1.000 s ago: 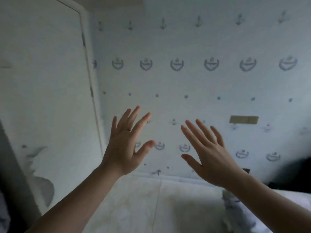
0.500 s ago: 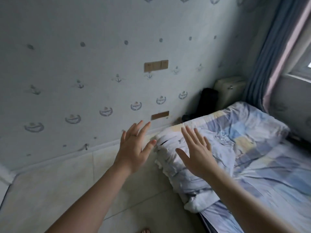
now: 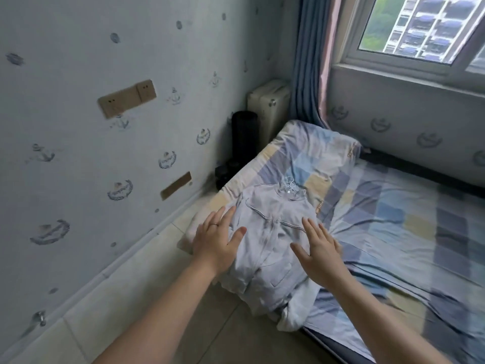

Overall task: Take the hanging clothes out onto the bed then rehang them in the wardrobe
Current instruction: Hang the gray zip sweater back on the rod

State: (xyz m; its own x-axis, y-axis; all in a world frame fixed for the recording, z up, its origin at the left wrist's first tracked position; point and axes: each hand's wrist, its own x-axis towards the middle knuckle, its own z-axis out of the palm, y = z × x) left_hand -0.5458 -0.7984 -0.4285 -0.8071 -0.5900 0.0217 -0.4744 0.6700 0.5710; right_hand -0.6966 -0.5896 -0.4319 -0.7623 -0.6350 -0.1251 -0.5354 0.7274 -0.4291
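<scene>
Both hands out, my left hand (image 3: 217, 244) and right hand (image 3: 321, 254), fingers spread, holding nothing, over the pale grey zip-front jacket (image 3: 270, 222) on the near left corner of the patchwork-sheeted bed (image 3: 393, 206). The jacket runs lengthwise away from me, its white hanger hook (image 3: 289, 183) at the far end. My right hand looks nearer the hook.

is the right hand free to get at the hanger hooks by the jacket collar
Likely yes: the right hand is empty, fingers straight, over the grey jacket, and the hanger hooks lie bare on the bed just past the collar, nothing covering them.
</scene>
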